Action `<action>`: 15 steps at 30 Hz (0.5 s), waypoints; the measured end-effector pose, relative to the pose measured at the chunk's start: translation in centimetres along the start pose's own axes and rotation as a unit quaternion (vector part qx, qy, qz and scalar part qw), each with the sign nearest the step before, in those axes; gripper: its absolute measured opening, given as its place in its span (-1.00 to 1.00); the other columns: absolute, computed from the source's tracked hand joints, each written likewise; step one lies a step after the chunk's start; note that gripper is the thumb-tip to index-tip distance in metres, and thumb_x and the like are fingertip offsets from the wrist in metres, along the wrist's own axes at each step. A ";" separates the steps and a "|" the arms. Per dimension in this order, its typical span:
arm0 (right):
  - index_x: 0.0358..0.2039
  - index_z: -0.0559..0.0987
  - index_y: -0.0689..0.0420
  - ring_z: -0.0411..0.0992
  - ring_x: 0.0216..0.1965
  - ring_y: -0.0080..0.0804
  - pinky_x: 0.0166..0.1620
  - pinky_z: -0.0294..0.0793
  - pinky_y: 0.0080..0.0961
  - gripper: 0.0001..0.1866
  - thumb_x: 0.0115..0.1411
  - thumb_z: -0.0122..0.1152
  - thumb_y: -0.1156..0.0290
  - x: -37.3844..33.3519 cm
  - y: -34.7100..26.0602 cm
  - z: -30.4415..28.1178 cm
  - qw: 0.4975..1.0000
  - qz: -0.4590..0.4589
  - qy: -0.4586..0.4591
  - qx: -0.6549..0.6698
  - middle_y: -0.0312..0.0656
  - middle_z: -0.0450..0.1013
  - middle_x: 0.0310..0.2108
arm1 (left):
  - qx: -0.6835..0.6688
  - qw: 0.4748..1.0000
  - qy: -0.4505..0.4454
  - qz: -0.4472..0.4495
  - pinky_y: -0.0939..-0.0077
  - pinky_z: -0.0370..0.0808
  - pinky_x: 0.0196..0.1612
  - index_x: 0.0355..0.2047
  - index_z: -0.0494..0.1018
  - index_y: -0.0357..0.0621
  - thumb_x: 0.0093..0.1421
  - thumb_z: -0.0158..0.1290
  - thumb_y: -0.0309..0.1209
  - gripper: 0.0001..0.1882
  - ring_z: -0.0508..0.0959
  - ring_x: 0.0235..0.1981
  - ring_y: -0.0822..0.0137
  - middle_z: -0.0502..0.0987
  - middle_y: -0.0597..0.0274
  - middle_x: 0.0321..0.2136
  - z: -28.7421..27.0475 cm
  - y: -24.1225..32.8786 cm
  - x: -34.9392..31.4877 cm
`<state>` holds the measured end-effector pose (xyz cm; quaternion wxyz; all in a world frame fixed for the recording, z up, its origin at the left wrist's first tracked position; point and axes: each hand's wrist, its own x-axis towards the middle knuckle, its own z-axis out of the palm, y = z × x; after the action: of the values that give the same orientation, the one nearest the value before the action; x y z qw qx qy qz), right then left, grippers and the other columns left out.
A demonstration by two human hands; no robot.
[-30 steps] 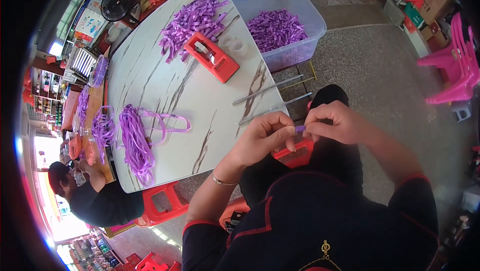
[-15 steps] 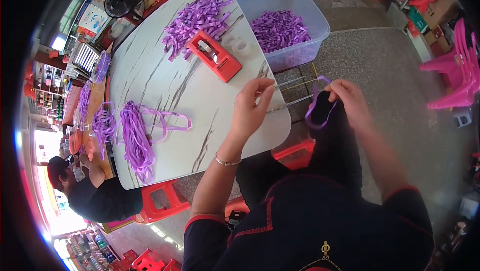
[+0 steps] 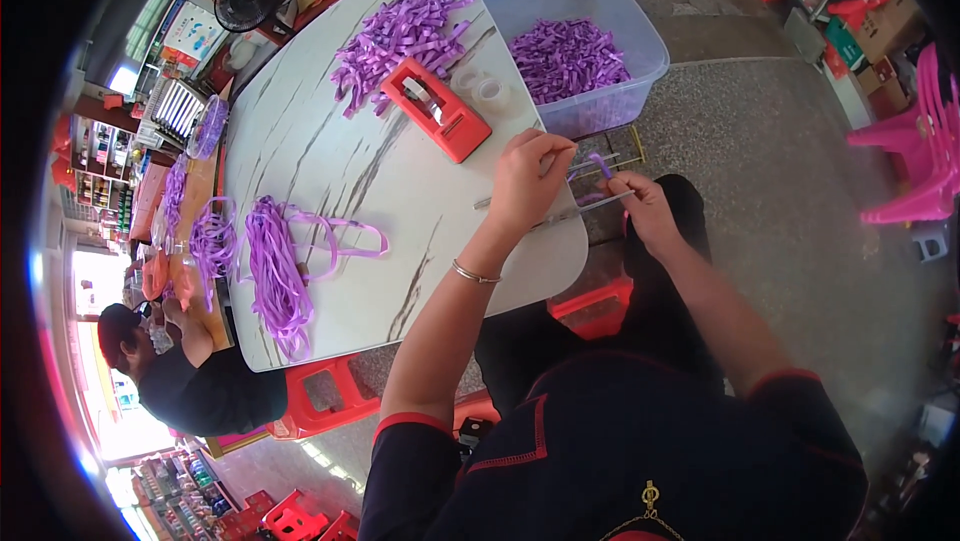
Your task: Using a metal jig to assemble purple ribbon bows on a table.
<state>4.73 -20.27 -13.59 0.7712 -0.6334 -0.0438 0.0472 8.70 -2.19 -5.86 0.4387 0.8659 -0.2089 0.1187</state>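
Over the table's right edge, my left hand (image 3: 528,181) has thumb and fingers drawn together in a pinch; whatever is between them is too small to make out. My right hand (image 3: 648,213) is just off that edge, closed on a short purple ribbon (image 3: 601,166) that curls up from the fingertips. Thin metal rods (image 3: 603,201) jut out past the table edge between and beneath my hands, and a yellow piece (image 3: 641,147) sits at their far end. Beyond my left hand stands a red tape dispenser (image 3: 437,111).
A pile of purple ribbon pieces (image 3: 400,41) lies on the marble-patterned table (image 3: 350,191), with long purple ribbons (image 3: 275,276) at left. Clear rolls (image 3: 490,91) sit beside the dispenser. A plastic bin (image 3: 645,71) holds more ribbon pieces. A co-worker (image 3: 190,371) sits far left.
My right hand has moved left and slightly down toward the rods, bringing the ribbon, whose hanging loop is now mostly out of sight. My left hand has shifted a little right and away from me.
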 end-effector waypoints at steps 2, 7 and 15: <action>-0.35 0.53 0.23 0.35 -0.34 -0.65 -0.21 0.30 -0.67 -0.81 0.20 0.01 0.39 -0.4 -0.2 0.7 1.000 -0.001 0.006 0.006 -0.34 0.46 -0.39 | -0.004 1.000 -0.001 0.004 0.53 0.34 -0.44 -0.41 0.52 -0.23 0.04 0.07 -0.50 -0.90 0.43 -0.52 0.35 0.43 0.18 -0.55 0.3 0.2 0.2; -0.37 0.53 0.24 0.31 -0.37 -0.69 -0.26 0.26 -0.72 -0.81 0.19 0.02 0.39 -0.6 -0.4 1.6 1.000 0.002 0.012 0.027 -0.37 0.43 -0.43 | 0.010 0.999 -0.007 0.030 0.48 0.34 -0.45 -0.43 0.54 -0.19 0.02 0.08 -0.48 -0.90 0.41 -0.53 0.31 0.43 0.17 -0.56 0.6 -0.1 0.6; -0.35 0.54 0.21 0.25 -0.44 -0.72 -0.36 0.22 -0.73 -0.82 0.18 0.04 0.38 -0.3 0.0 1.6 0.999 0.035 0.009 0.027 -0.41 0.39 -0.49 | 0.055 0.996 -0.065 0.018 0.47 0.35 -0.47 -0.51 0.56 -0.21 -0.04 0.16 -0.39 -0.86 0.40 -0.56 0.31 0.42 0.18 -0.58 0.9 -0.4 1.1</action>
<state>4.20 -18.73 -13.29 0.7863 -0.6137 -0.0134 0.0700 9.89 -3.02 -6.22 0.3733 0.8908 -0.2458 0.0820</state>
